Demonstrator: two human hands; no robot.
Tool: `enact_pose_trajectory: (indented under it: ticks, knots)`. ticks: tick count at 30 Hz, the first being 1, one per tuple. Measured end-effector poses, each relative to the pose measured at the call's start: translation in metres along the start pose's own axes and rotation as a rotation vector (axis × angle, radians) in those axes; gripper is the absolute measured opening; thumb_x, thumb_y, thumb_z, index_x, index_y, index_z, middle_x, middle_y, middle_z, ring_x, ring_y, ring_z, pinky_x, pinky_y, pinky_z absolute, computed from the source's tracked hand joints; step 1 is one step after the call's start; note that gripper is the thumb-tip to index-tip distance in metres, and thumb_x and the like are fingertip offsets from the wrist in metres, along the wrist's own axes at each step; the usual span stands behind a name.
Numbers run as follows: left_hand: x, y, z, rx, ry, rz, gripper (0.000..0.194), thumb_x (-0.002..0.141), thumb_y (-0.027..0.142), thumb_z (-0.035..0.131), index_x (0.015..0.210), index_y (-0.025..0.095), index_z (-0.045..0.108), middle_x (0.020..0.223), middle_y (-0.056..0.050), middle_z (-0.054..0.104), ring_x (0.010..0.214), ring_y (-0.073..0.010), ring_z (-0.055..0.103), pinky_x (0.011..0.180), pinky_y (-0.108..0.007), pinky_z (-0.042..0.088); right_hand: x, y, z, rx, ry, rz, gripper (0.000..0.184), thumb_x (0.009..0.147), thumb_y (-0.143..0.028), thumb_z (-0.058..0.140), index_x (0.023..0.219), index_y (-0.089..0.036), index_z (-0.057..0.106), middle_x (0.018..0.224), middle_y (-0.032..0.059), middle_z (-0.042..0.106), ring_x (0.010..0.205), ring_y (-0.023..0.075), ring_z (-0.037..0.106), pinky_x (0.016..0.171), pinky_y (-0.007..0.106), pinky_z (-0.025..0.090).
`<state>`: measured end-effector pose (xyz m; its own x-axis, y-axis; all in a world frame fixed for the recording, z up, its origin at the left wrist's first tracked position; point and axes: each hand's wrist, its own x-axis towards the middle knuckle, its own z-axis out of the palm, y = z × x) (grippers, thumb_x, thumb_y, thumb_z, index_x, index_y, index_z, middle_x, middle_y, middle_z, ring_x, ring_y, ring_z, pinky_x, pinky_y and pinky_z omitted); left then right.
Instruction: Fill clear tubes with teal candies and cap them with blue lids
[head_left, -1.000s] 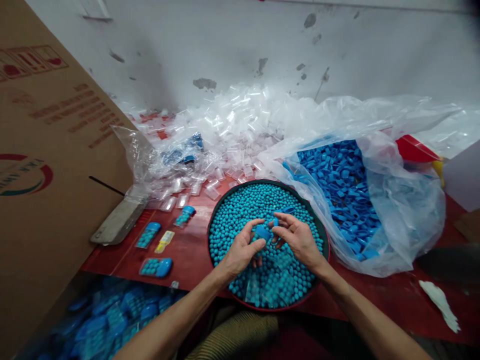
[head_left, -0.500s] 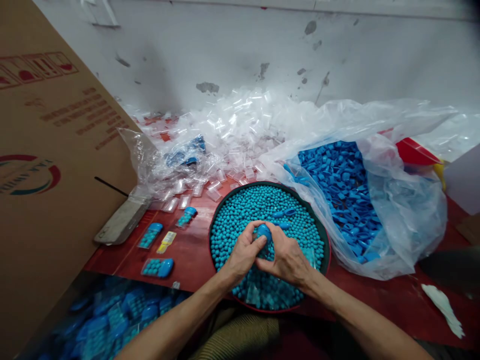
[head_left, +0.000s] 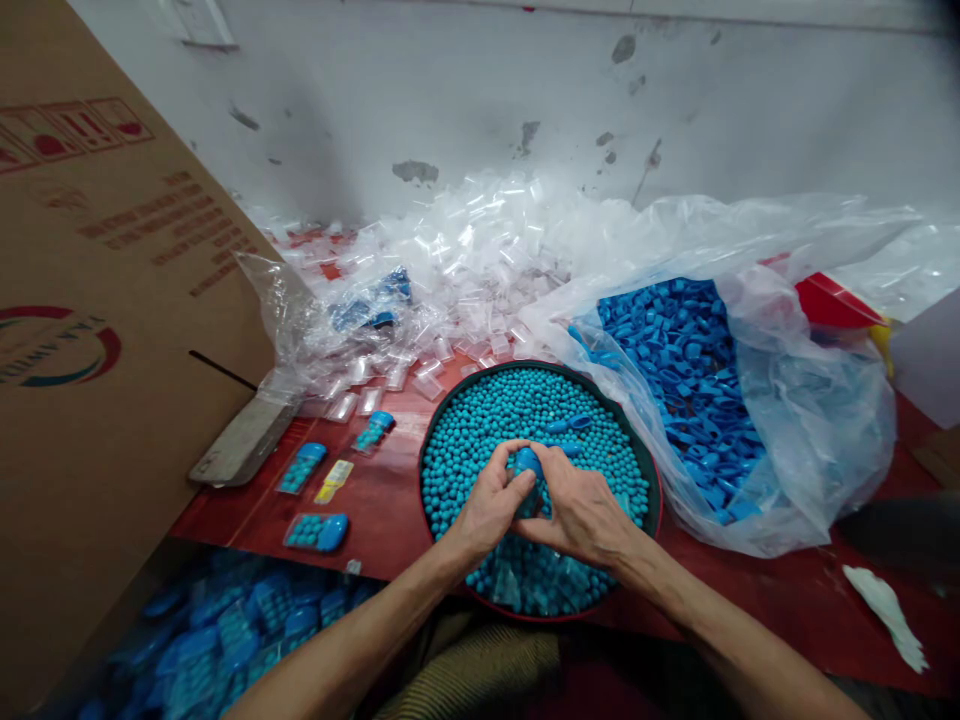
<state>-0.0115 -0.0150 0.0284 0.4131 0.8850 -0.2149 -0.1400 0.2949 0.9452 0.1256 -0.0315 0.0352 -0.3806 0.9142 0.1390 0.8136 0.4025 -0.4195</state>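
Between both hands, over a round tub, is a small clear container with a blue cap. My left hand pinches it from the left, thumb across the front. From the other side, the fingers of my right hand curl around it and hide much of its body. Small blue balls fill the tub. Two blue caps lie on the balls just behind my hands, one partly covered. Some clear empty containers rest on the balls near the tub's front.
Left on the red table are three capped containers of balls and a yellow-white label. Behind lies a heap of clear containers. An open plastic bag of blue caps sits right; a cardboard box stands left. Filled containers lie below.
Both hands stay almost in place around the capped container. My right hand has shifted very slightly, and the whole view has moved a little.
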Motion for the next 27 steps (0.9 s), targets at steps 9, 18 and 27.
enact_pose_trajectory:
  ticks: [9, 18, 27]
  knots:
    - [-0.001, -0.008, 0.011, 0.010, 0.147, 0.065, 0.028, 0.074, 0.035, 0.053, 0.093, 0.019, 0.041, 0.057, 0.007, 0.038, 0.047, -0.0053, 0.033, 0.045, -0.016, 0.026, 0.002, 0.008, 0.010, 0.105, 0.139, -0.121, 0.060, 0.059, -0.030, 0.057, 0.112, -0.011, 0.035, 0.088, 0.0089, 0.051, 0.075, 0.0222, 0.054, 0.059, 0.031, 0.046]
    - [0.010, -0.010, -0.004, 0.258, 0.156, 0.102, 0.024, 0.074, 0.032, 0.051, 0.092, 0.018, 0.045, 0.059, 0.006, 0.043, 0.048, -0.0059, 0.041, 0.048, -0.017, 0.034, 0.004, 0.012, 0.023, 0.077, -0.007, -0.002, 0.069, 0.072, -0.038, 0.053, 0.127, -0.008, 0.025, 0.108, 0.0177, 0.048, 0.089, 0.0266, 0.054, 0.068, 0.037, 0.047]
    - [-0.025, 0.025, -0.122, 0.630, 0.511, 0.146, 0.042, 0.072, 0.038, 0.052, 0.109, 0.020, 0.045, 0.093, -0.004, 0.056, 0.077, -0.0167, 0.055, 0.066, -0.028, 0.044, -0.019, 0.070, -0.022, -0.042, -0.387, -0.105, 0.044, 0.075, -0.008, 0.044, 0.116, -0.024, 0.046, 0.109, 0.0055, 0.052, 0.098, 0.0185, 0.049, 0.083, 0.031, 0.040]
